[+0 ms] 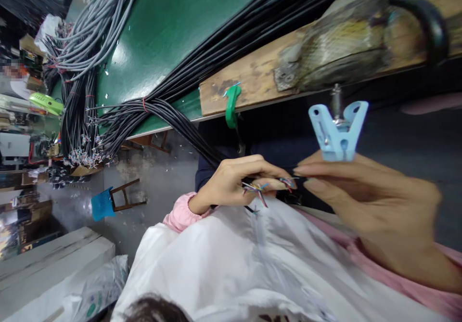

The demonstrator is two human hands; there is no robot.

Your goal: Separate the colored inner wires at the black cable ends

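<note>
My left hand (234, 180) is closed around several black cables (204, 144) that run from the table edge down into it. Fanned out past its fingers are the cables' thin coloured wire ends (257, 188), red, blue, yellow and white among them. Thumb and fingers of my right hand (382, 201) are pinched together just right of one cable's wire ends (288, 182). Whatever lies in that pinch is too small and dark to make out. A light blue plastic clip (338, 132) hangs on a metal piece, directly above and partly overlapping my right hand in view.
A wooden board (231, 83) lines the table edge, with a green clip (233, 105) and a taped lump (335, 47) on it. Black and grey cable bundles (104, 19) lie across the green table (173, 23). A blue stool (103, 204) stands on the floor at left.
</note>
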